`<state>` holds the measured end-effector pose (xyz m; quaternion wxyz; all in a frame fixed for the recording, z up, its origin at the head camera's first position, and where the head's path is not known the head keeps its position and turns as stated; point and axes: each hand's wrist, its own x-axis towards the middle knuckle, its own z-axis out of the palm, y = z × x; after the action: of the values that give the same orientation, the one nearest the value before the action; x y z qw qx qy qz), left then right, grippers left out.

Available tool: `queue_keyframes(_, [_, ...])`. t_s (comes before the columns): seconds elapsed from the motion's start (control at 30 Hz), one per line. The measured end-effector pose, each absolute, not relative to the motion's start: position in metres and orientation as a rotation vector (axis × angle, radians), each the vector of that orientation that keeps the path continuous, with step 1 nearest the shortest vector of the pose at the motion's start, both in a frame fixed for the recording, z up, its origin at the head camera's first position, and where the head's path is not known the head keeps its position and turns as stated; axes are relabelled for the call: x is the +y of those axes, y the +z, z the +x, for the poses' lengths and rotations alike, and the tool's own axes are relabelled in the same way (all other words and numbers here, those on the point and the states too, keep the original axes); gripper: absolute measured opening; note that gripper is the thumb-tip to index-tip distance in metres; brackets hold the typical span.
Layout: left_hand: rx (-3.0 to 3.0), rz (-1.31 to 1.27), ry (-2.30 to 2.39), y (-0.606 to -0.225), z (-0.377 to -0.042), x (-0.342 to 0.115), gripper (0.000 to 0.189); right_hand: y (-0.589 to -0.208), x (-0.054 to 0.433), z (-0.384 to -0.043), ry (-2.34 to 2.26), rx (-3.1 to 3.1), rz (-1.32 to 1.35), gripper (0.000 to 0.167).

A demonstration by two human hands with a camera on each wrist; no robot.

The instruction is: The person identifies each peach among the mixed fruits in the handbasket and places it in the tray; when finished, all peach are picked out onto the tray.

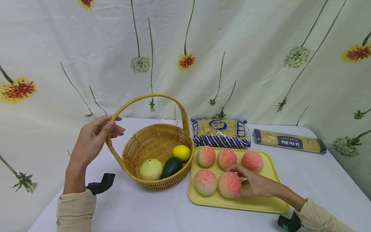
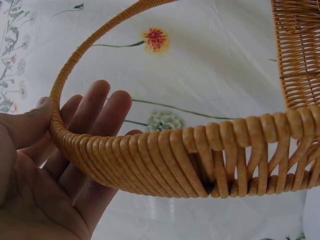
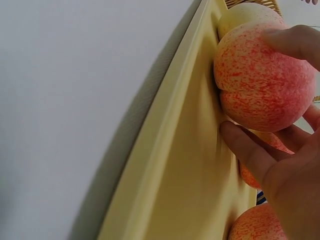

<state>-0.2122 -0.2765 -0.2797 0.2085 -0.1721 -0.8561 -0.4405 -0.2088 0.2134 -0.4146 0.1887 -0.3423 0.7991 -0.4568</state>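
My left hand (image 1: 94, 137) holds the handle of a wicker basket (image 1: 157, 185), thumb on one side and fingers behind. In the left wrist view, the handle (image 2: 145, 155) runs between the thumb and the fingers of that hand (image 2: 45, 190). Inside the basket lie a pale green round fruit (image 1: 151, 169), an avocado (image 1: 171, 167) and a lemon (image 1: 181, 152). My right hand (image 1: 255, 184) grips a peach (image 1: 230, 184) at the front of a yellow tray (image 1: 261, 204). Seen from the right wrist, the thumb lies on this peach (image 3: 265, 80), fingers around its other side.
Several other peaches stand on the tray, one (image 1: 205, 182) right beside the gripped one and another (image 1: 252, 160) at the back right. Behind the tray lies a bag of pasta (image 1: 221, 132). A packet of spaghetti (image 1: 290, 141) lies at the right, before a flowered curtain (image 1: 261, 80).
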Motion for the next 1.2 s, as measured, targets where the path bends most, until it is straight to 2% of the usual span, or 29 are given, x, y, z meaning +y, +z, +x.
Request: queue_keyframes(1.2, [-2.380,-0.486,-1.222,-0.2799,-0.2122,-0.2772,0.028,-0.4168,0.2175,-0.2084,-1.324,2.276,-0.921,0.061])
